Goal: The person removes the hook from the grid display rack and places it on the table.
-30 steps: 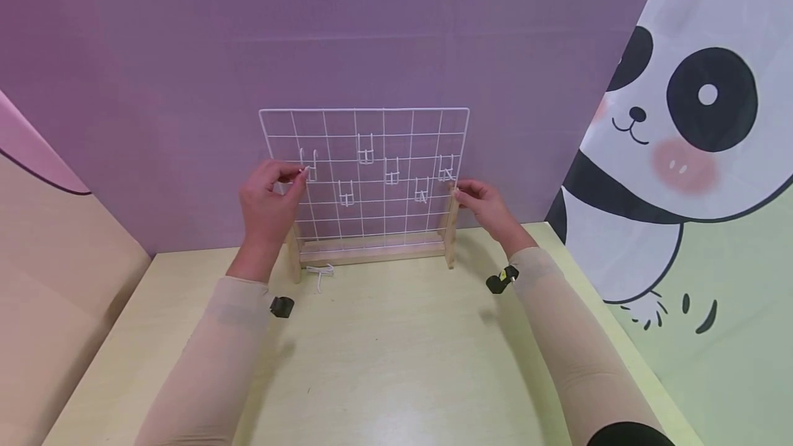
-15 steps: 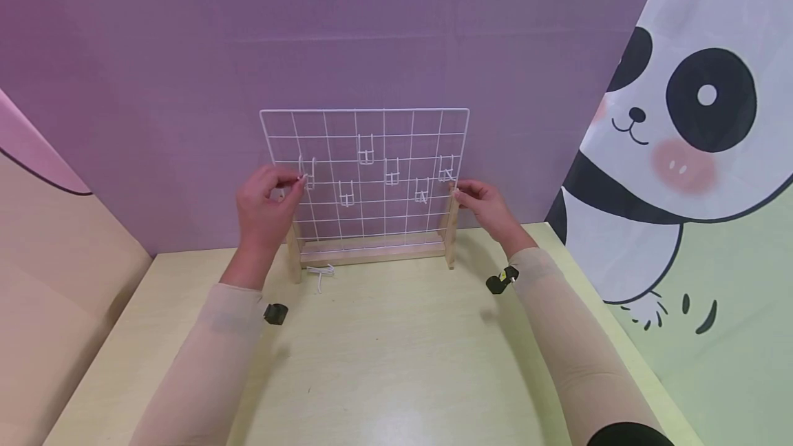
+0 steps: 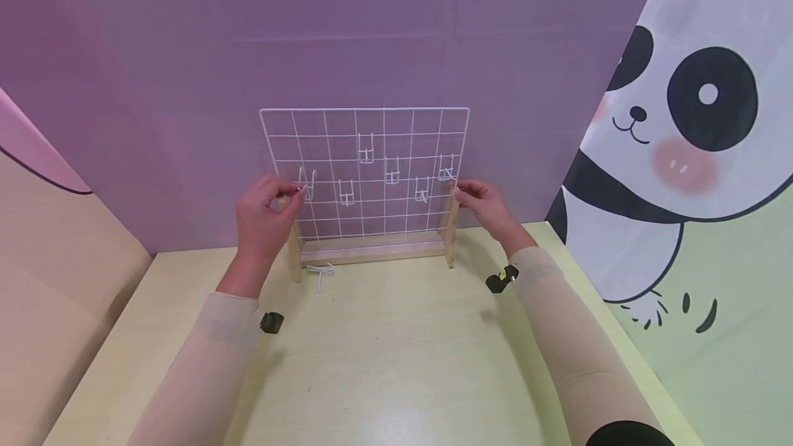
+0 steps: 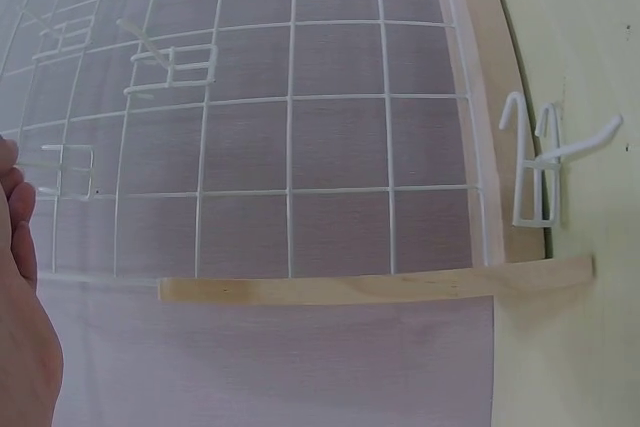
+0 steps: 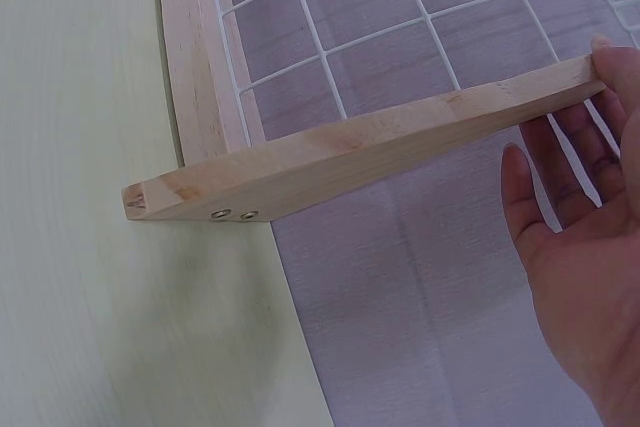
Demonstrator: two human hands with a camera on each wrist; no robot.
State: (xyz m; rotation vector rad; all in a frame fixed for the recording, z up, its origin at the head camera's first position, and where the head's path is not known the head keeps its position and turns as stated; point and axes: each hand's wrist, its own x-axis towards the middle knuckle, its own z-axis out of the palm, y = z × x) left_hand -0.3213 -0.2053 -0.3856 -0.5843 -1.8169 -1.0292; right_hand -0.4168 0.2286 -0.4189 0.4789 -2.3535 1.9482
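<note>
A white wire grid panel point(image 3: 384, 109) stands upright in a wooden stand point(image 3: 372, 255). My left hand point(image 3: 259, 226) pinches the prong of a white wire hook point(image 3: 314, 184) between thumb and fingers at the panel's left side. In the left wrist view this hook point(image 4: 93, 172) lies against the grid; whether its bends are over a wire I cannot tell. My right hand point(image 3: 486, 208) grips the top of the right wooden upright point(image 5: 400, 132) with the thumb in front. Several similar hooks hang on the panel, among them a top one point(image 3: 366, 160) and a low one point(image 3: 347, 203).
One loose white hook point(image 3: 320, 270) lies on the pale wooden table point(image 3: 396, 349), by the stand's left foot. Behind the panel is a purple backdrop point(image 3: 372, 40). A panda-printed cloth point(image 3: 675, 191) hangs at the right.
My left hand has moved down along the panel's left side, carrying the pinched hook lower on the grid. My right hand has stayed on the upright.
</note>
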